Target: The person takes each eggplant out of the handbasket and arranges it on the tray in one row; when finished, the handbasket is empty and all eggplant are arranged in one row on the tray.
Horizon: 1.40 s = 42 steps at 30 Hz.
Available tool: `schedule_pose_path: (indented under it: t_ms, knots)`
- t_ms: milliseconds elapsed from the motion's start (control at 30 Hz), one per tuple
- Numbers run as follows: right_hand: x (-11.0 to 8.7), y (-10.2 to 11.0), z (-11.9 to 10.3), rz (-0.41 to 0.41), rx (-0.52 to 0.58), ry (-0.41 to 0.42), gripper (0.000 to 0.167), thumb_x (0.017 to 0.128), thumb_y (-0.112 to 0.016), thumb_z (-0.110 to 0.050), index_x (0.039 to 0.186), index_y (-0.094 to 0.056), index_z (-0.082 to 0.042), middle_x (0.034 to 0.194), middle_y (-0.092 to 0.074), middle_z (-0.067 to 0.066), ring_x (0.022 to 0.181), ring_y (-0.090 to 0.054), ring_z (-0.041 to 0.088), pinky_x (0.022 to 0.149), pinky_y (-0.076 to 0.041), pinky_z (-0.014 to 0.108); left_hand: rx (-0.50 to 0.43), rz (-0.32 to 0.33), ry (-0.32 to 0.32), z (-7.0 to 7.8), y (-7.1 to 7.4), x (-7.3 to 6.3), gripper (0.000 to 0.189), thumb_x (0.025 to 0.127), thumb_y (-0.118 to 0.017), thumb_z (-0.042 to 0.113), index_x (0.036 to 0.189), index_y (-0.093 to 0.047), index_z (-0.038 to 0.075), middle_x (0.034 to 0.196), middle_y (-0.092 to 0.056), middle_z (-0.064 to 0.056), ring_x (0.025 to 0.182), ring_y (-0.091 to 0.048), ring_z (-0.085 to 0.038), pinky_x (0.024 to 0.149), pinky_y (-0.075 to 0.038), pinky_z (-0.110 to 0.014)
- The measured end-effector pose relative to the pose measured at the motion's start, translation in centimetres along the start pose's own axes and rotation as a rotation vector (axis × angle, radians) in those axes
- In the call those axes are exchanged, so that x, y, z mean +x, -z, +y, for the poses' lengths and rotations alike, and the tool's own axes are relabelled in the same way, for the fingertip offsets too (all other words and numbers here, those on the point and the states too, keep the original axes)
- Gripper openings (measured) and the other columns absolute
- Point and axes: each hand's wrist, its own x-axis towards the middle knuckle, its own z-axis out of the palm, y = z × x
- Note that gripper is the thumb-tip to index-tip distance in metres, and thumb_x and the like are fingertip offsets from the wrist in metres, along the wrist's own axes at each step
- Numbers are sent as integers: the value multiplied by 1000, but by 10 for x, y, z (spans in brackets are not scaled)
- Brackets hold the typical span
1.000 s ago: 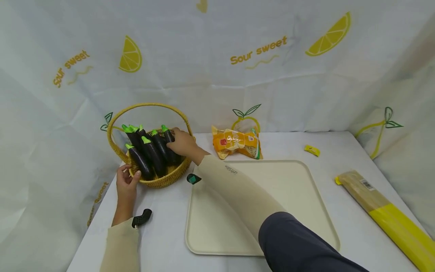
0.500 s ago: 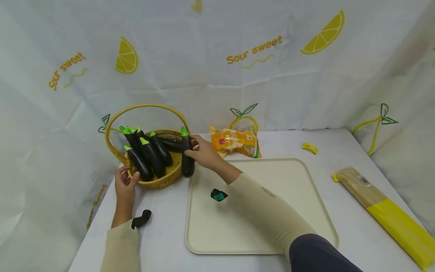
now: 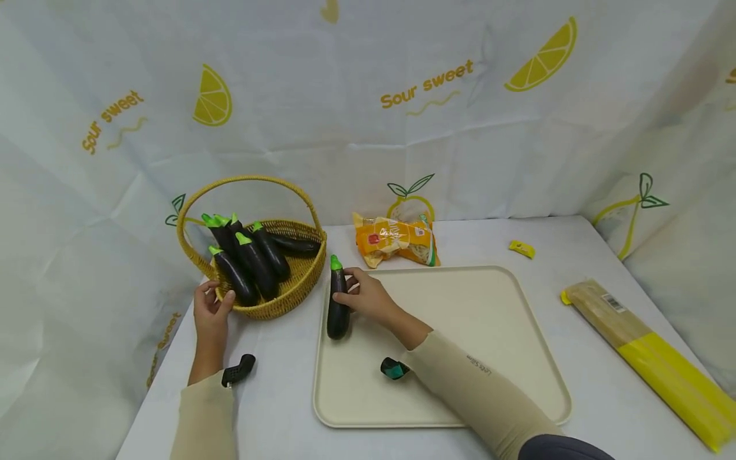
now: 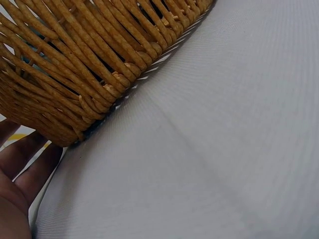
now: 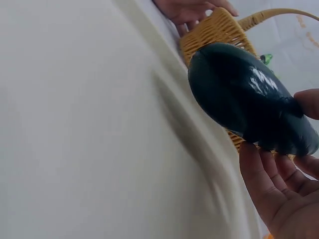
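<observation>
Beige sleeves [image 3: 202, 418]: closest thing to me, plain and smooth-looking, with some wrinkling on the right one.
Tray [image 3: 374, 396]: pale cream, matte, rounded corners and a low lip. Bare underneath the right arm, pretty sure it's plastic but can't swear to it.
Long pack [image 3: 644, 361]: flat and shiny, off to the right, half yellow print, half see-through over something tan.
Left hand [image 3: 213, 316]: holding the near-left side of the basket [image 3: 299, 291], thumb by the rim and fingers along the outside wall. I'd call that steadying.
Right hand [image 3: 374, 297]: pinching one eggplant [image 3: 337, 316] around the middle, thumb on one side, fingers on the other.
Held eggplant: above the tray's left edge, just beside the basket, stem end pointing away. There's a shadow under it in the right wrist view, so it's off the surface. My read is mid-transfer, basket to tray; the next move calls for a bit more travel inward past the lip, then a gentle lowering, since something that glossy and round could roll.
Basket weave: tan wicker, chunky ropey strands, gaps near the base, tall arched handle.
Other eggplants [image 3: 255, 265]: several in the basket, dark, slick, bright green caps, one lying sideways at the back.
Small yellow packet [image 3: 522, 249]: crinkly little thing, well apart from everything.
Orange bag [image 3: 397, 239]: crumpled glossy film, behind the tray.
Backdrop cloth [image 3: 322, 140]: white, creased, lemon prints.
</observation>
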Motion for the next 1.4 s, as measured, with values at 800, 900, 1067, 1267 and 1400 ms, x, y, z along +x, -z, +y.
schedule_pose_path:
  t_ms: [800,900,1067,1267,1400]
  knots:
    - [5,-5,1,4,-195,-95,62,91,-67,-41,139,-46,-9,98,-59,2,68,-63,15,63,-51,32,-42,-5,-19,4,-3,1,46,94,-65,22,131,-40,11,147,-41,-14,116,-50,-17,91,-42,-14]
    - [10,-4,-13,29,-267,-42,59,91,-67,-37,139,-47,-9,99,-60,1,73,-61,15,66,-50,32,-35,0,-15,2,-2,0,44,94,-66,23,130,-41,13,147,-41,-14,115,-51,-18,91,-42,-14]
    - [28,-10,-45,31,-367,88,57,92,-66,-36,139,-48,-9,101,-61,-1,82,-58,14,70,-49,29,-32,21,-12,0,1,1,42,94,-66,23,127,-42,14,147,-41,-14,115,-51,-19,91,-42,-14]
    - [59,-32,-75,-16,-338,200,55,93,-67,-32,139,-49,-8,100,-60,-2,81,-58,12,69,-49,26,-19,28,1,1,-2,0,42,94,-66,23,127,-42,15,147,-42,-14,111,-51,-17,89,-42,-14]
    - [80,-57,-87,-48,-387,230,54,94,-66,-33,139,-49,-9,98,-59,-5,77,-57,8,66,-48,23,6,22,20,4,-2,-1,45,95,-65,25,130,-40,16,149,-40,-11,114,-50,-18,93,-41,-16]
